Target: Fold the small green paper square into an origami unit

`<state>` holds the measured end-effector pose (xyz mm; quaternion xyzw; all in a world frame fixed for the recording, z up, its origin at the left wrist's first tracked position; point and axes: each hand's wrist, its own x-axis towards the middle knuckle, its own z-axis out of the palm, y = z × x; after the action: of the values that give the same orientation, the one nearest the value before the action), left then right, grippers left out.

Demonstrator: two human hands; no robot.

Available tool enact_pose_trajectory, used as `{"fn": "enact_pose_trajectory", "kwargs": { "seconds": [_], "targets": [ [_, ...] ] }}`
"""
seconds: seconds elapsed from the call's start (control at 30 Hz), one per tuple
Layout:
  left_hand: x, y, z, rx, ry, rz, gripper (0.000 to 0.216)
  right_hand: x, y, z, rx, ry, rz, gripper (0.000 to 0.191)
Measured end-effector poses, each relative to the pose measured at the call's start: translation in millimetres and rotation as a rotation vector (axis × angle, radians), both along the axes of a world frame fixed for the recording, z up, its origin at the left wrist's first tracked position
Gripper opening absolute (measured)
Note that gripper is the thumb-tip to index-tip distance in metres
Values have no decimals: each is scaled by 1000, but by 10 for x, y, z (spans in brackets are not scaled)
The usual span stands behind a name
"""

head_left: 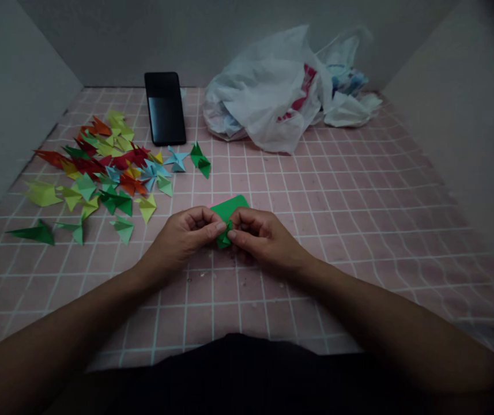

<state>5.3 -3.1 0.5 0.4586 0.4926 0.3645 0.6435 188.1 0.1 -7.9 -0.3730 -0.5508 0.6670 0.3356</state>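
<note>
Between my two hands is a small piece of folded green paper [224, 240], pinched at the middle of the table. My left hand [192, 230] grips its left side between thumb and forefinger. On the other side, my right hand [260, 235] pinches it with thumb and forefinger, the fingertips of both hands almost meeting. Part of the folded paper is hidden behind the fingers. Just beyond the hands lies a flat green sheet or stack [233, 206], its lower part covered by them. A pile of folded paper cranes [117, 161] in red, orange, yellow, green and blue spreads to the left.
A dark phone [165, 109] leans upright at the back. White plastic bags [268, 92] are bunched against the back wall, right of the phone. A pink checked cloth [359, 202] covers the table, with walls on the left, right and back.
</note>
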Motion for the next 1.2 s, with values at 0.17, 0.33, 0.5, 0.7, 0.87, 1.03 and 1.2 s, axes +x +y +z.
{"fn": "enact_pose_trajectory", "kwargs": {
  "seconds": [0.17, 0.33, 0.5, 0.7, 0.87, 1.03, 1.2],
  "targets": [
    [-6, -12, -34, 14, -36, -2, 19, 5, 3, -17, 0, 12, 3, 17],
    [-36, -3, -72, -19, -85, -47, 20, 7, 6, 3, 37, -9, -7, 18],
    [-56, 11, -84, -61, -111, -64, 23, 7, 8, 8, 38, 1, -14, 18],
    [-36, 5, -68, -76, -138, -53, 23, 10, 17, 1, 62, -12, 16, 17],
    [-48, 24, -90, -50, -133, -62, 20, 8, 21, 10, 127, -37, 20, 16],
    [-62, 23, -87, -31, -105, -77, 20, 8, 18, -2, 137, -27, 25, 14],
    [-56, 13, -73, -19, -97, -69, 19, 6, 14, -23, 133, -21, 21, 16]
  ]
}}
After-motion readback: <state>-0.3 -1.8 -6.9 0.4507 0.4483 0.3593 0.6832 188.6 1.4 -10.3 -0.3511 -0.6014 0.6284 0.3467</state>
